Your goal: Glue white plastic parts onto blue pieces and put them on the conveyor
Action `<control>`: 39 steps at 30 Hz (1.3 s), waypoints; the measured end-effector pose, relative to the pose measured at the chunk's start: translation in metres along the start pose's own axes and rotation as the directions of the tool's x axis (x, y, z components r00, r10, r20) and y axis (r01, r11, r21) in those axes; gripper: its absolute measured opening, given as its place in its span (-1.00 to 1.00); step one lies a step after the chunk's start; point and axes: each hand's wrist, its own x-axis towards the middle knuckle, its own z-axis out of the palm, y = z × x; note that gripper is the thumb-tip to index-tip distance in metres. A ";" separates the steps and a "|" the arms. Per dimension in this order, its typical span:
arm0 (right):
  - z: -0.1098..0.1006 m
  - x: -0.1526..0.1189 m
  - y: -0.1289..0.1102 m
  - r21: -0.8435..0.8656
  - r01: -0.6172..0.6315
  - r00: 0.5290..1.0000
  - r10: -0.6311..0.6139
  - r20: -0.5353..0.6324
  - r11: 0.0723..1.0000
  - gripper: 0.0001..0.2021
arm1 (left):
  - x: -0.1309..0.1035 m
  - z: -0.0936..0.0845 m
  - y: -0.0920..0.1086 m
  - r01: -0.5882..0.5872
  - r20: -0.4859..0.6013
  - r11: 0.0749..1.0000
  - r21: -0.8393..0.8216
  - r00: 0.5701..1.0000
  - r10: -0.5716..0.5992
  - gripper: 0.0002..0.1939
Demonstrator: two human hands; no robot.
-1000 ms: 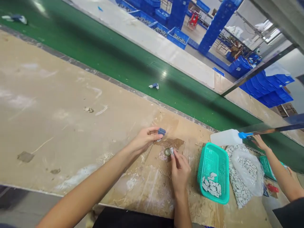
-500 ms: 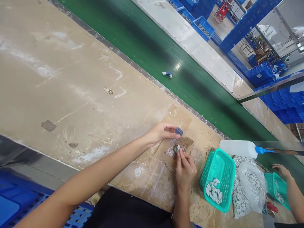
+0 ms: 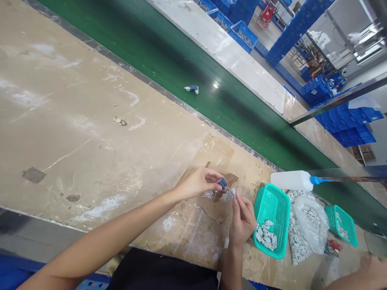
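My left hand (image 3: 202,183) pinches a small dark blue piece (image 3: 222,183) between thumb and fingers, just above the worktable. Close beside it on the right, my right hand (image 3: 242,217) grips a small white piece (image 3: 233,193) at its fingertips. The two pieces are near each other but apart. Beneath the hands lies a brown, wet-looking patch of cardboard (image 3: 232,178) on the table. Right of my right hand stands a green basket (image 3: 283,205) with white pieces (image 3: 266,237) in its near end.
A white bottle with a blue nozzle (image 3: 292,180) lies behind the basket. A plastic bag of white pieces (image 3: 311,221) and a second green basket (image 3: 347,225) are farther right, near another person's arm (image 3: 359,276). A blue-and-white piece (image 3: 192,89) lies on the green belt (image 3: 169,64).
My right hand has lifted its white piece off the wet patch and brought it beside the blue piece. The other person's hand has left the second basket. The view has shifted.
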 end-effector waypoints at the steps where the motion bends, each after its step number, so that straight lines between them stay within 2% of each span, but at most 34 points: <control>1: -0.003 0.000 0.000 0.026 -0.001 1.000 0.002 -0.030 1.000 -0.78 | -0.002 0.005 -0.002 0.004 0.021 1.000 0.001 1.000 -0.004 -0.73; 4: -0.009 -0.001 -0.001 0.105 0.037 0.998 -0.030 -0.061 0.994 -0.80 | -0.007 0.019 -0.006 -0.016 0.037 1.000 -0.019 0.999 0.017 -0.73; 8: -0.012 -0.001 -0.009 0.145 0.074 0.997 -0.074 -0.003 0.987 -0.76 | -0.011 0.027 -0.005 -0.075 0.031 0.997 -0.026 0.997 0.076 -0.76; 14: -0.009 0.002 -0.017 0.148 0.140 0.989 -0.147 0.031 0.979 -0.67 | -0.013 0.029 -0.002 -0.077 0.023 0.997 -0.024 0.997 0.078 -0.79; 18: -0.003 0.004 -0.020 0.117 0.205 0.978 -0.208 0.021 0.972 -0.58 | -0.015 0.032 -0.001 -0.047 -0.032 0.999 -0.028 0.998 0.046 -0.81; 23: 0.004 0.000 -0.023 0.092 0.221 0.974 -0.224 0.032 0.971 -0.47 | -0.019 0.036 0.001 -0.003 -0.090 1.000 -0.013 0.996 0.002 -0.82; 28: 0.009 -0.006 -0.022 0.071 0.210 0.976 -0.214 0.053 0.975 -0.46 | -0.018 0.033 -0.002 0.032 -0.110 0.999 0.010 0.993 -0.030 -0.80; 32: 0.011 0.001 -0.024 0.062 0.192 0.976 -0.197 0.092 0.979 -0.53 | -0.014 0.029 -0.004 0.027 -0.063 0.996 0.091 0.998 -0.021 -0.78; 34: 0.006 0.009 -0.027 0.029 0.167 0.975 -0.169 0.141 0.986 -0.62 | -0.013 0.029 -0.003 -0.011 -0.012 0.994 0.112 1.000 0.012 -0.75; 36: -0.007 0.017 -0.026 -0.015 0.108 0.982 -0.104 0.160 0.994 -0.70 | -0.012 0.030 -0.002 -0.037 0.042 0.995 0.087 0.999 0.033 -0.74; 39: -0.046 0.027 -0.012 -0.123 -0.022 0.999 0.027 0.034 0.992 -0.72 | -0.011 0.027 -0.001 -0.008 0.017 0.999 -0.034 1.000 0.009 -0.71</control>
